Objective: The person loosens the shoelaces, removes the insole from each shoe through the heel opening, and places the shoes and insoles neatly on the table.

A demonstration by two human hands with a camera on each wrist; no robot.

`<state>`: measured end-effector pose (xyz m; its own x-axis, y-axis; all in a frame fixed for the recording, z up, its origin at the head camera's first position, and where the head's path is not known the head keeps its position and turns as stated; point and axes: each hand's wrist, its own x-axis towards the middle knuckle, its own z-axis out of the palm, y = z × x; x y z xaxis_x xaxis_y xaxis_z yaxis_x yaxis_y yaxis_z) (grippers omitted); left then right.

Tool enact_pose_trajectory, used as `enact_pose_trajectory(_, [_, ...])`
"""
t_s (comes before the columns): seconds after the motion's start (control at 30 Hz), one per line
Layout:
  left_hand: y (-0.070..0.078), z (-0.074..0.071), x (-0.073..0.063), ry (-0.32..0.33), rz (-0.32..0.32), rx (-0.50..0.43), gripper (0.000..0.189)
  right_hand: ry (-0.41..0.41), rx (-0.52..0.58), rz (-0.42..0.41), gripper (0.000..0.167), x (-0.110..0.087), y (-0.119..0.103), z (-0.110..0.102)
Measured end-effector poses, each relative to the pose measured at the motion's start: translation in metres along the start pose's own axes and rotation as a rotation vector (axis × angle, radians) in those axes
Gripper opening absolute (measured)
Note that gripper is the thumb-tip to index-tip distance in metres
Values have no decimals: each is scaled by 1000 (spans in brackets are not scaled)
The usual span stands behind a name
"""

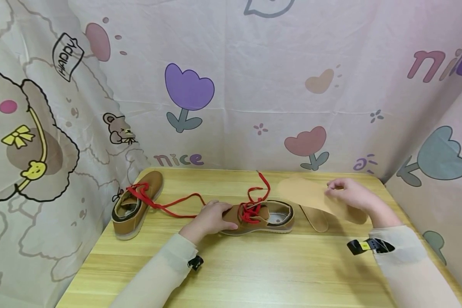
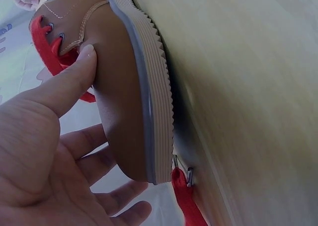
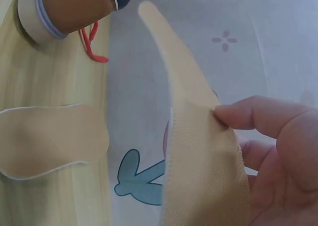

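Note:
A brown shoe (image 1: 235, 218) with red laces (image 1: 252, 210) lies mid-table, its toe to the left and its opening to the right. My left hand (image 1: 211, 218) grips its toe, the thumb (image 2: 79, 77) on the near side and the fingers round the far side. Held up right of the shoe is a tan insole (image 1: 302, 192); my right hand (image 1: 350, 194) pinches its edge between thumb and fingers. A second insole (image 3: 54, 141) lies on the table below it, partly covered in the head view.
Another brown shoe (image 1: 132, 209) stands at the table's left edge, its long red lace (image 1: 177, 214) running across to the toe of the middle shoe. A printed curtain (image 1: 231, 107) hangs behind and on both sides of the wooden table (image 1: 254, 269).

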<state>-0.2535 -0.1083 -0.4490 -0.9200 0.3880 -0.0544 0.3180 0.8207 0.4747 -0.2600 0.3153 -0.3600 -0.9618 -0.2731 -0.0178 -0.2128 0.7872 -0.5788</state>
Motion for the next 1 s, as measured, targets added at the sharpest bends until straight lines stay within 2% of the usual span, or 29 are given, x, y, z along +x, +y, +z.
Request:
enact_pose_trajectory(0.13, [0,0,0,0,-2,-1,75,22,12,22,23,1,6,1])
enact_pose_trajectory(0.5, [-1,2,-1,8,-3,-10,76,76,-61,46,23,2,21,3])
enact_pose_trajectory(0.83, [-1,2,-1,14,5,-24,75,124,-40,134,26,5,39,5])
enact_pose_trajectory(1.0, [-1,2,-1,17,4,-26,75,174,-53,167,32,4,45,5])
